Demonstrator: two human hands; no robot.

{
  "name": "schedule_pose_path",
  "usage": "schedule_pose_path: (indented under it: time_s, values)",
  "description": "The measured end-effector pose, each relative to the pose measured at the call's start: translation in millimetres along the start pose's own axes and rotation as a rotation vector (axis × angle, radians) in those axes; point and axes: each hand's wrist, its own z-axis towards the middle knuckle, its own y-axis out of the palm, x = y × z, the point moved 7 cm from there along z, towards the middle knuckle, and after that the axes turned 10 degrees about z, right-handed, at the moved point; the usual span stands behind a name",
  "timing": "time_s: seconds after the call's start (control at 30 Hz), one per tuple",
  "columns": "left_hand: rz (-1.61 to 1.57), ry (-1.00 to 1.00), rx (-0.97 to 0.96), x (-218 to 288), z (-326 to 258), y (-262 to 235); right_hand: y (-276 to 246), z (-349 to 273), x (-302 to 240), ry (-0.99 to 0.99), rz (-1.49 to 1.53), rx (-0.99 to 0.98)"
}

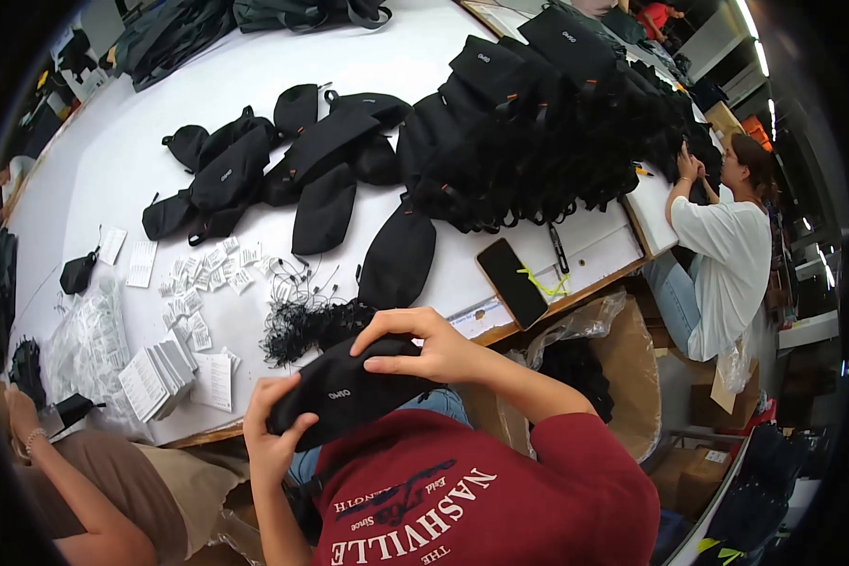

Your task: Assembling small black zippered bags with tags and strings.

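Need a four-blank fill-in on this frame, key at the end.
1. The pouch held between the left hand and right hand is coloured ____.
2. Of these two, the ____ hand is nearer the stacked cards.
3. In the picture, the pen lies to the ____ of the phone.
4. The co-worker at far right wears a ____ shirt.

Missing words: black; left; right; white.

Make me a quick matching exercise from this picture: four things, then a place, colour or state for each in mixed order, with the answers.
1. Phone
2. Card stack
3. Cord pile
4. Left hand

A. Black and tangled
B. Gripping a pouch
C. Dark-screened, beside a pen
D. White, beside a plastic bag

Pairs: 1-C, 2-D, 3-A, 4-B
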Motion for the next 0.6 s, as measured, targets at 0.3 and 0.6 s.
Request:
schedule_pose_path:
  time_s: [0.3,0.6]
  values:
    - [-0.140,0.055,-0.085,0,7,0,-32,16,-43,0.136,-0.240,-0.290]
    - [1.100,-0.326,0.428,-95,-7,-146,-249,55,-208,-0.602,-1.351,1.040]
